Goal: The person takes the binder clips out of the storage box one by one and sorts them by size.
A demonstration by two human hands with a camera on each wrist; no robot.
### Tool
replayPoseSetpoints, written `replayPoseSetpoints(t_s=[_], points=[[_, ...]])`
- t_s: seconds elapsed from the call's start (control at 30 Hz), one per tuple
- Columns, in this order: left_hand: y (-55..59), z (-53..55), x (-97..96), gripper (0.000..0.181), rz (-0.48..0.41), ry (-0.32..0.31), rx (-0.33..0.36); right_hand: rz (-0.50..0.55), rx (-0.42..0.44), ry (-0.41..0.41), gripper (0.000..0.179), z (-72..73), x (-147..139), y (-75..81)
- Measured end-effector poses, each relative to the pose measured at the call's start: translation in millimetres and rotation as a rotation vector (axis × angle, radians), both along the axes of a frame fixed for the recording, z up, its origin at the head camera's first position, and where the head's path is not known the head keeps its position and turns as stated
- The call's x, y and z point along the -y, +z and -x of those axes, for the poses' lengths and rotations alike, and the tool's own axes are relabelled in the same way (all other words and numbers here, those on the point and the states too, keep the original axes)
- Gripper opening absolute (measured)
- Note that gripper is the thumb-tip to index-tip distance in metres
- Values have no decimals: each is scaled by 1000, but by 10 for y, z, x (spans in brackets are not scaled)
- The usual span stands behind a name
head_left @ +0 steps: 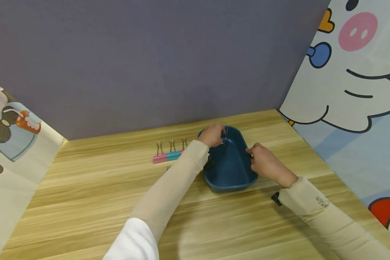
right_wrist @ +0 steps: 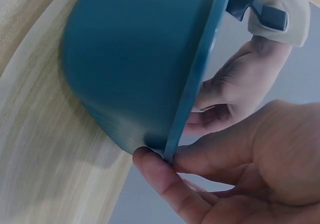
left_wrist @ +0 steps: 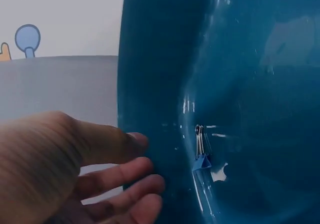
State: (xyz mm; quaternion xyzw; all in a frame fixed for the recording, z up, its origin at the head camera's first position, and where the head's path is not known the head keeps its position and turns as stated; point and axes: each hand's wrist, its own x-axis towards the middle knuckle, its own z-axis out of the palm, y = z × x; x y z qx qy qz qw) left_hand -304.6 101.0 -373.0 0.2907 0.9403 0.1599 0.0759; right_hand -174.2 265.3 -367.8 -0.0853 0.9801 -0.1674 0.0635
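A dark blue tub [head_left: 229, 166] with a rolled rim stands on the wooden table. My right hand [head_left: 268, 164] pinches its right rim between thumb and fingers, as the right wrist view [right_wrist: 220, 174] shows closely. My left hand [head_left: 212, 135] reaches over the far left part of the tub. In the left wrist view its thumb and fingers [left_wrist: 145, 211] are spread apart and loosely bent by the wall, with nothing between them. A small blue binder clip [left_wrist: 202, 161] lies inside the tub, near those fingers.
Left of the tub, pink and teal binder clips [head_left: 173, 156] stand in a row, handles up. Another clip's handle [head_left: 168, 168] shows beside my left sleeve, which hides the rest. A grey panel [head_left: 149, 65] rises behind the table [head_left: 94, 187]; cartoon-printed walls [head_left: 354, 83] flank it.
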Motion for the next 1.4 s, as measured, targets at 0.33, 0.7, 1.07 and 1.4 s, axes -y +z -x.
replayPoseSetpoints(t_s=[0.33, 0.7, 1.07, 1.4], points=[[-122, 3, 24, 12, 182, 38, -10, -1, -15, 13, 42, -5, 48, 14], [-257, 9, 0, 16, 202, 68, -92, 5, -25, 15, 42, -6, 82, 22], [-234, -3, -8, 26, 192, -15, -38, -1, -31, 19, 42, 3, 78, 20], [-53, -107, -112, 10, 65, -71, -60, 9, -1, -4, 42, 6, 13, -5]])
